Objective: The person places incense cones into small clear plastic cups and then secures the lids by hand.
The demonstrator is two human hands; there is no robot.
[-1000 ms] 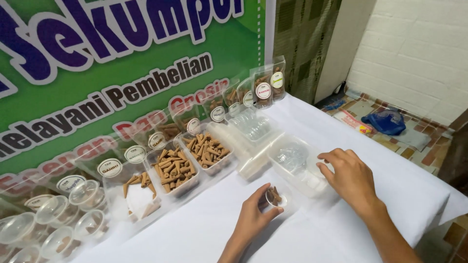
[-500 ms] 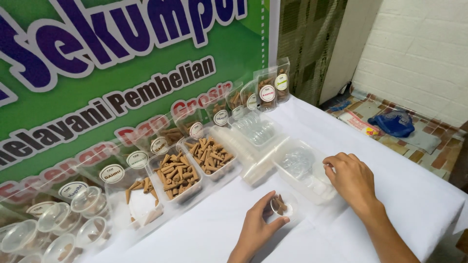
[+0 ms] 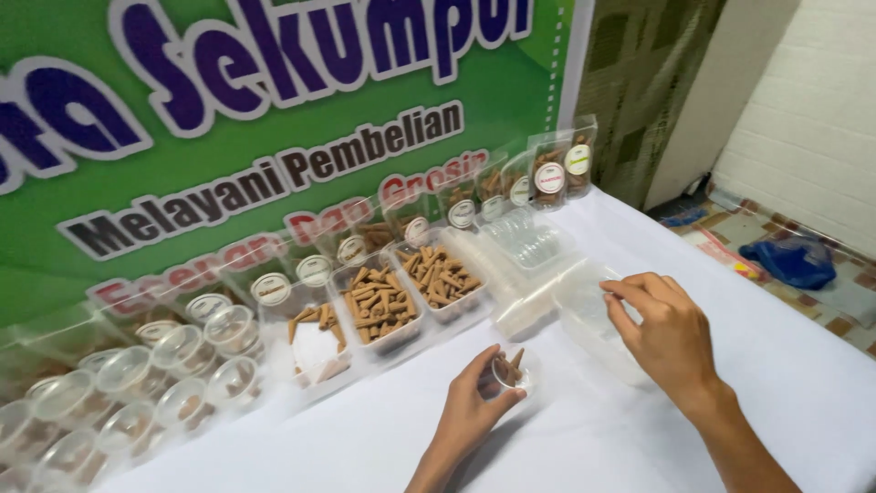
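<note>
Here, the left hand point(image 3: 474, 415) is clamped around a small clear cup point(image 3: 508, 372) of brown cones near the bench's point(image 3: 365, 438) front edge. The right hand point(image 3: 664, 330), fingers pinched, touches a clear plastic bag point(image 3: 584, 306) just beside it.

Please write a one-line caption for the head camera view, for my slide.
Left hand holds a small clear cup of brown cones while the right hand reaches into a clear plastic bag.

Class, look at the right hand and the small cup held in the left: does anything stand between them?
Nothing visible does. Only bare white tablecloth lies between the right hand and the cup in the left hand.
</note>
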